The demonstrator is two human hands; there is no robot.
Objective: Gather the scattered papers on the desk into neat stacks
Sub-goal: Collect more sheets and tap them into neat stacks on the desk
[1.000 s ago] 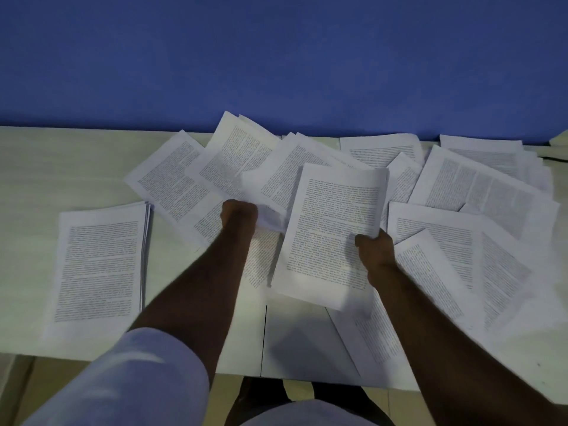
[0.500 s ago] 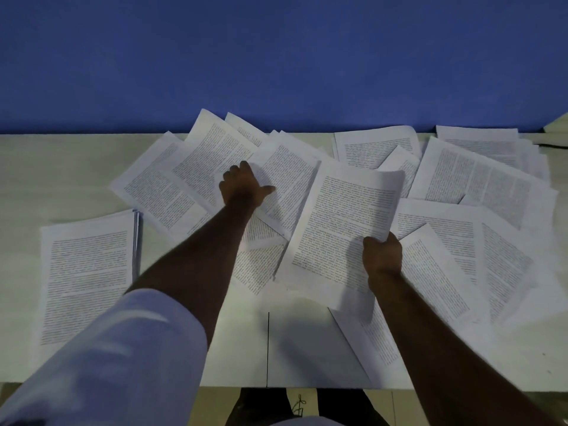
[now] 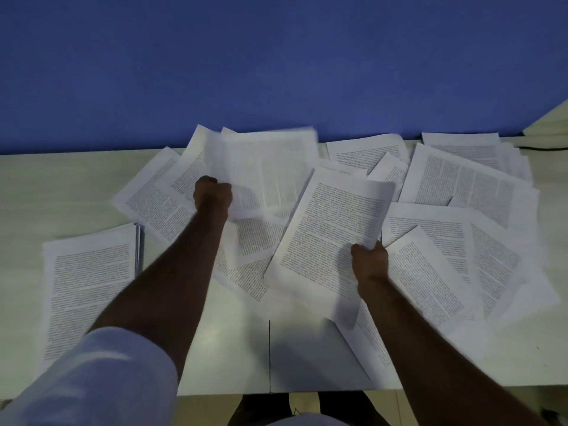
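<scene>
Several printed white sheets lie scattered and overlapping across the middle and right of the pale desk point(image 3: 61, 192). My left hand point(image 3: 212, 193) grips the left edge of a blurred sheet point(image 3: 264, 170) that is lifted off the pile at the back. My right hand point(image 3: 369, 262) pinches the right edge of a tilted printed sheet point(image 3: 330, 235) held above the desk in the middle. A neat stack of papers point(image 3: 89, 287) sits at the left, apart from the scatter.
A blue wall point(image 3: 276, 63) rises behind the desk's far edge. A seam point(image 3: 269, 355) splits the desk top near its front edge. More loose sheets point(image 3: 461, 186) cover the right side up to the far right corner. A pale object point(image 3: 547, 124) juts in there.
My left hand went from lying flat on the pile to gripping a sheet and lifting it. My right hand kept hold of its sheet and stayed roughly in place.
</scene>
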